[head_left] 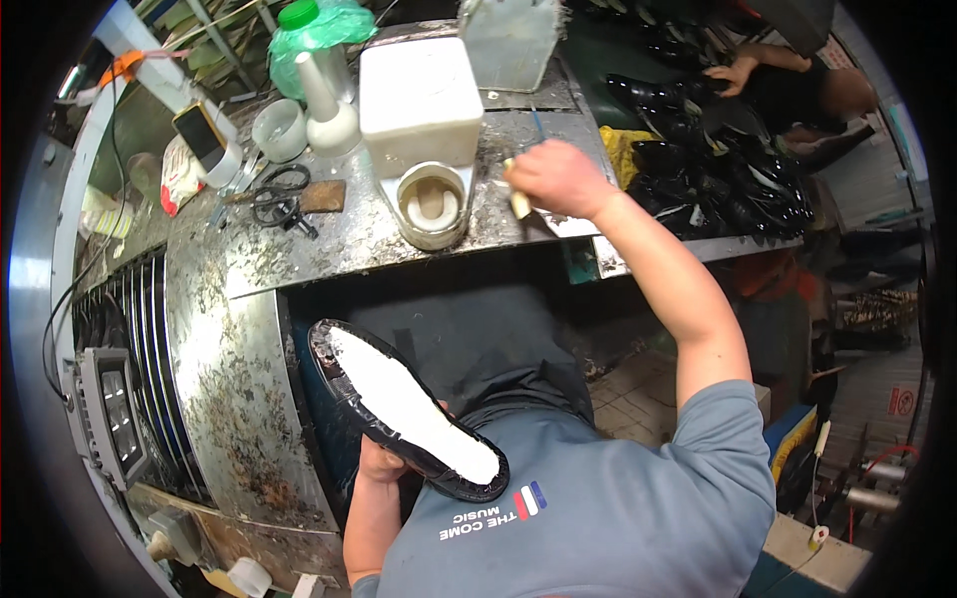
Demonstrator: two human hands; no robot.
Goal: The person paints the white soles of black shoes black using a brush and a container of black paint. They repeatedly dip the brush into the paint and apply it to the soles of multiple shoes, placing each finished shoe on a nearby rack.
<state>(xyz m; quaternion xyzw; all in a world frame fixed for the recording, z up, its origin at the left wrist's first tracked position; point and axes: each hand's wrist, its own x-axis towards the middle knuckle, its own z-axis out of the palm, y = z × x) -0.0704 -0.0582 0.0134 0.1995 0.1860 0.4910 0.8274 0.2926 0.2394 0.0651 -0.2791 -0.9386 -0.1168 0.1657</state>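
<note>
My left hand (382, 460) holds a black shoe (344, 384) from below, in front of my chest. The shoe's underside faces up, and a long white sole-shaped area (419, 414) fills it inside a black rim. My fingers are mostly hidden beneath the shoe. Over the right part of the metal bench my right hand (558, 179) is closed round a short, pale yellowish handle (519, 204); its kind is not clear, as my fist covers most of it. To the left of that fist stands a white square container (419, 100) with a round cup (434, 204) at its front.
Scissors (281, 196), a brown block (323, 196), a white bottle (331, 125) and a translucent cup (280, 131) lie or stand on the bench's left. Many glossy black shoes (718, 184) are piled at right, where another person's hand (736, 76) reaches in. A lamp (115, 419) is at left.
</note>
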